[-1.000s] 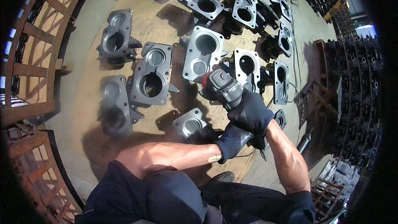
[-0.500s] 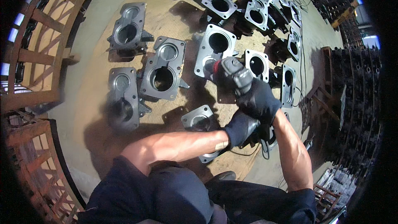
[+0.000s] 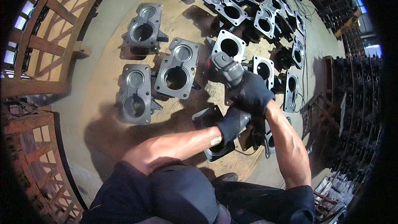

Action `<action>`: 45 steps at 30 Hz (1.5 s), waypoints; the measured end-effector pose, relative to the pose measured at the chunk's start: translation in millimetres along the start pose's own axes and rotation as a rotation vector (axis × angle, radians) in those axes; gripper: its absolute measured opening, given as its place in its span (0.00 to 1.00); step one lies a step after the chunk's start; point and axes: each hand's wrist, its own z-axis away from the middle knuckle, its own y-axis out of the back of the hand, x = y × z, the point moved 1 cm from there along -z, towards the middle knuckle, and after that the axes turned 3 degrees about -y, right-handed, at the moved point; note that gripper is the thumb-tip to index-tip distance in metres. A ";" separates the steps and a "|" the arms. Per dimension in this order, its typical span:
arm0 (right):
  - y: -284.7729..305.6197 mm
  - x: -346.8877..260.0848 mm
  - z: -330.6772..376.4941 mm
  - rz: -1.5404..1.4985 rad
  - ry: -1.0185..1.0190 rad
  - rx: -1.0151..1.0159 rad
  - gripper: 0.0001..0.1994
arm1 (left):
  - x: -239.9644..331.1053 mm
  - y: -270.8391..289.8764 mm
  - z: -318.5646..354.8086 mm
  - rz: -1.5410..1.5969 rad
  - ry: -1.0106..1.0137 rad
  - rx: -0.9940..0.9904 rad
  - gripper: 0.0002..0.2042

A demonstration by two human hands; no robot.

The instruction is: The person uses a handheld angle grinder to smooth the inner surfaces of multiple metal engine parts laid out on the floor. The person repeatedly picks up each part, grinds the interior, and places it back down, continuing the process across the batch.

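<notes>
My right hand (image 3: pixel 255 93), in a dark glove, is wrapped round the front body of an angle grinder (image 3: pixel 227 68). Behind it, the gloved left hand (image 3: pixel 234 126) closes on the rear of the same tool, its fingers partly hidden. The grinder's grey metal head hangs over the near half of a flat-faced metal casting (image 3: pixel 229 37), whose far round opening shows. A bit of red shows at the left of the head; whether the disc touches metal I cannot tell. Below my left wrist lies another casting (image 3: pixel 215 153), mostly covered by the arm and shadow.
Several similar castings stand on brown corrugated sheeting (image 3: pixel 182 112), among them one at the left (image 3: pixel 134 95) and one left of the grinder (image 3: pixel 178 68). Rusty metal frames (image 3: pixel 47 45) rise along the left. Dark stacked parts (image 3: pixel 356 99) line the right. A cable (image 3: pixel 304 74) runs over the floor.
The whole view has shifted, so the castings sit farther right. The grinder has moved left and nearer relative to the casting beneath it, with both hands still on it.
</notes>
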 end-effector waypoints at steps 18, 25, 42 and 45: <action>4.6 -4.8 -14.8 0.024 -0.057 -0.089 0.22 | -12.4 -10.9 -16.5 0.293 0.032 0.132 0.17; 4.2 -1.1 -8.7 -0.036 -0.035 -0.036 0.26 | -3.7 -0.6 -8.2 0.045 0.008 -0.024 0.17; -16.4 -36.0 -20.5 0.034 0.102 -0.113 0.20 | 43.5 41.9 20.5 -0.155 0.005 0.087 0.11; -11.6 -18.6 -45.1 -0.062 0.171 0.016 0.20 | 44.6 48.9 -11.3 -0.125 -0.021 0.057 0.13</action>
